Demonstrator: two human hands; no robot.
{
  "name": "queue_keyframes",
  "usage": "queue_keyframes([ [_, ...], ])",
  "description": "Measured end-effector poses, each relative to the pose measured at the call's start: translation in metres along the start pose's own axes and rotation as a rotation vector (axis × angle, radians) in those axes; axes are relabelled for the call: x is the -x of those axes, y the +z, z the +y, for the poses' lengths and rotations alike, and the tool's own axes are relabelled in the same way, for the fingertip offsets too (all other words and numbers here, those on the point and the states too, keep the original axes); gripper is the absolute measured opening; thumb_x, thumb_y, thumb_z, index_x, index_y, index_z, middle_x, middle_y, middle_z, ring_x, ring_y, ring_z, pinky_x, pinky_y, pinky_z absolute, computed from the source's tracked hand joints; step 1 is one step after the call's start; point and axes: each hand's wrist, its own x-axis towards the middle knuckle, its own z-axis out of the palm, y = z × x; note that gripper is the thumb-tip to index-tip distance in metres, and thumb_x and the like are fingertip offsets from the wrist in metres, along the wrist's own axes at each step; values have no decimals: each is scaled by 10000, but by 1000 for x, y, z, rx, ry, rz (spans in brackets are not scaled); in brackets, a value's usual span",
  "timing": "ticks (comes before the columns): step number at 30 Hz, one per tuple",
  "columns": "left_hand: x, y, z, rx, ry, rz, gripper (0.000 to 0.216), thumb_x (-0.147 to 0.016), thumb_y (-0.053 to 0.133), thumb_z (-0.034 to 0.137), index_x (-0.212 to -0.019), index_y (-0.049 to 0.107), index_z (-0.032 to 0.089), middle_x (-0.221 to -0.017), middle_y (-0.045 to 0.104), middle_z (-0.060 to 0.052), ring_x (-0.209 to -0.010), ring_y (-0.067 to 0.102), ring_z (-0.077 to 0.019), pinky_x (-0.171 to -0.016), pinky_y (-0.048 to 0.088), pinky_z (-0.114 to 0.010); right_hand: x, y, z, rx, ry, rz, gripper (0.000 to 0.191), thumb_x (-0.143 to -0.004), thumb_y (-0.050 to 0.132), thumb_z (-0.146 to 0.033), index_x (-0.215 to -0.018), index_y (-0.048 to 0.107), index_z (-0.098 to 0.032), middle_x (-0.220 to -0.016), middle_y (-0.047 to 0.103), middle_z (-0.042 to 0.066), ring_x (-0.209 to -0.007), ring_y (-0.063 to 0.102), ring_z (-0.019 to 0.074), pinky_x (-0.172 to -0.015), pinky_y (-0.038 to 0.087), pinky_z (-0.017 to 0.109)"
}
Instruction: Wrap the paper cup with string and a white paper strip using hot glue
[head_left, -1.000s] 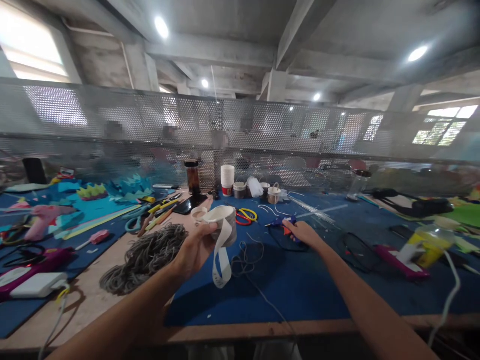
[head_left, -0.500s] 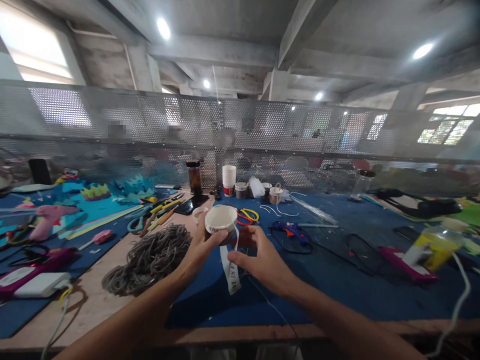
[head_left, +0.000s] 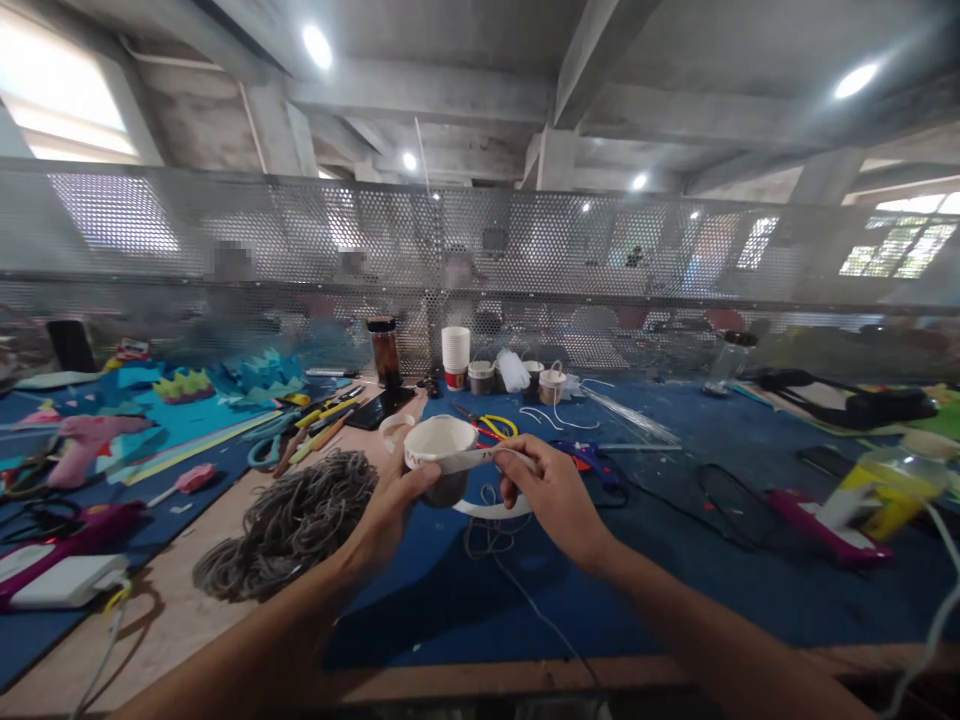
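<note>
My left hand [head_left: 394, 495] is closed around a small paper cup [head_left: 442, 437], white inside, with a dark grey lower wall. Its thumb presses one end of a white printed ribbon [head_left: 469, 459] against the cup just under the rim. Pinched between the thumb and fingers of my right hand [head_left: 544, 485], the ribbon stretches out to the right of the cup. A loose white length of it curves below. Thin grey cord [head_left: 491, 530] lies on the blue mat beneath my hands. To the left of the cup sits a tangled heap of grey yarn [head_left: 300, 520].
Yellow-handled scissors [head_left: 501, 427] and a blue glue gun [head_left: 592, 465] lie beyond my right hand. Stacked paper cups [head_left: 455, 355], small decorated cups [head_left: 553, 384] and a dark jar [head_left: 385, 355] line the back. A pink glue gun [head_left: 94, 445] and pliers [head_left: 266, 450] are at left.
My right hand, which was apart from the hanging ribbon with fingers spread, has taken hold of it and drawn it out to the right. My left hand still holds the cup.
</note>
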Motion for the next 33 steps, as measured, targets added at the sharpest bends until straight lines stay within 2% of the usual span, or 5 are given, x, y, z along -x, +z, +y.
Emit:
queue_keyframes([
  [4, 3, 4, 6, 23, -58, -5, 546, -778, 698, 386, -1280, 621, 186, -1073, 712, -73, -999, 611, -260, -775, 483, -303, -2, -4, -4, 43, -12, 29, 253, -932, 619, -435, -902, 691, -194, -648, 630, -22, -616, 605, 127, -621, 470, 237],
  [8, 6, 6, 9, 62, -98, -39, 590, -764, 696, 407, -1305, 611, 187, -1109, 711, -87, -969, 633, -274, -687, 489, -299, -3, -6, -6, 105, -2, 64, 260, -908, 649, -450, -894, 714, -199, -644, 632, -25, -592, 551, 119, -556, 404, 226],
  [17, 7, 11, 14, 123, -122, -65, 610, -756, 690, 371, -1334, 596, 204, -1132, 728, -75, -1000, 653, -293, -804, 508, -361, 0, -4, -5, 127, -5, 82, 316, -911, 632, -489, -908, 718, -184, -759, 674, 4, -689, 566, 144, -614, 401, 247],
  [24, 7, 8, 8, 176, -139, -105, 613, -770, 689, 379, -1337, 597, 163, -1130, 738, -117, -1072, 649, -352, -940, 490, -441, 1, -4, -2, 143, -26, 108, 291, -898, 648, -488, -893, 722, -207, -801, 665, 6, -683, 528, 150, -607, 384, 266],
  [33, 6, 5, 5, 161, -127, -137, 612, -773, 699, 419, -1321, 615, 160, -1152, 727, -110, -1156, 603, -360, -1018, 447, -445, 0, -3, -3, 173, -37, 100, 313, -913, 622, -506, -883, 745, -220, -810, 682, 15, -695, 535, 158, -622, 381, 284],
])
